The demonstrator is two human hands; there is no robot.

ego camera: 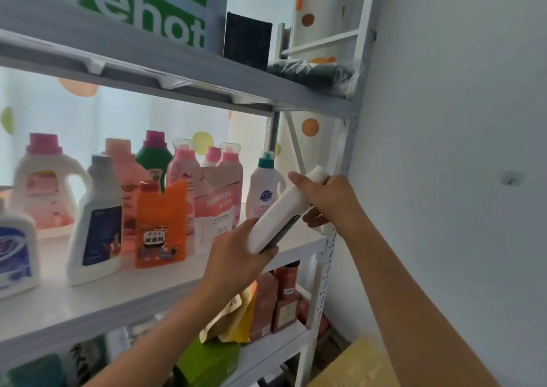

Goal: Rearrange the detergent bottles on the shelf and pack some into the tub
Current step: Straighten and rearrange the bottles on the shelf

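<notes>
On your left, detergent bottles (97,218) crowd the white shelf (142,292); your left hand (236,256) has its grip curled under the base of a tilted white bottle (281,212), held above the shelf's right end; your right hand (328,200) has its grip wrapped round that bottle's neck, beside the wall (444,149).

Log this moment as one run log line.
white bottle: tilted, off shelf | left hand: grips base | right hand: grips neck | tub: not in view

Smooth white plastic bottle (284,209), glossy orange plastic bottle (161,223), matt white-painted metal shelf (118,292).
</notes>
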